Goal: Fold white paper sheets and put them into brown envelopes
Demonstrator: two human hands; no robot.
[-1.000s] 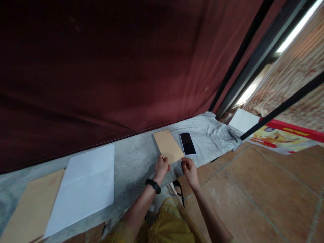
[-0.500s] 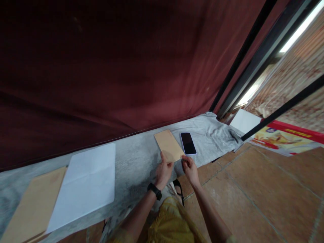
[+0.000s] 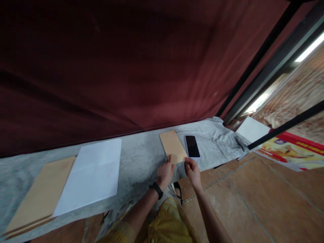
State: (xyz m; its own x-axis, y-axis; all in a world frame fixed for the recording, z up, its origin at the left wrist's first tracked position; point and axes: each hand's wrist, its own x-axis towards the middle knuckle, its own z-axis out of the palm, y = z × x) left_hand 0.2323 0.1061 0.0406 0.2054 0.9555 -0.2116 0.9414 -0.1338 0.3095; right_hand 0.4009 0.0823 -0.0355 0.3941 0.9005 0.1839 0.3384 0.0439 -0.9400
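Note:
A flat tan kraft-paper envelope (image 3: pixel 172 143) lies on the grey cloth in front of me, tilted slightly. My left hand (image 3: pixel 165 172), with a dark watch at the wrist, grips its near edge, fingertips resting on the paper. At the envelope's near right corner my right hand (image 3: pixel 193 171) is closed in a pinch. Exactly how the fingertips meet beneath that corner is hidden. Just right of the envelope, close to my right hand, a phone (image 3: pixel 192 146) lies face up with a dark screen and pale rim.
Grey cloth (image 3: pixel 141 155) covers the long narrow bench. On its left lie white paper sheets (image 3: pixel 92 175) with a crease, partly over a stack of tan kraft paper (image 3: pixel 43 192). A dark red curtain (image 3: pixel 141 74) hangs behind. Black poles and a colourful box (image 3: pixel 293 150) stand right.
The whole scene has shifted slightly right in view as my head turned. Both hands stay at the envelope's near edge, with only slight finger movement.

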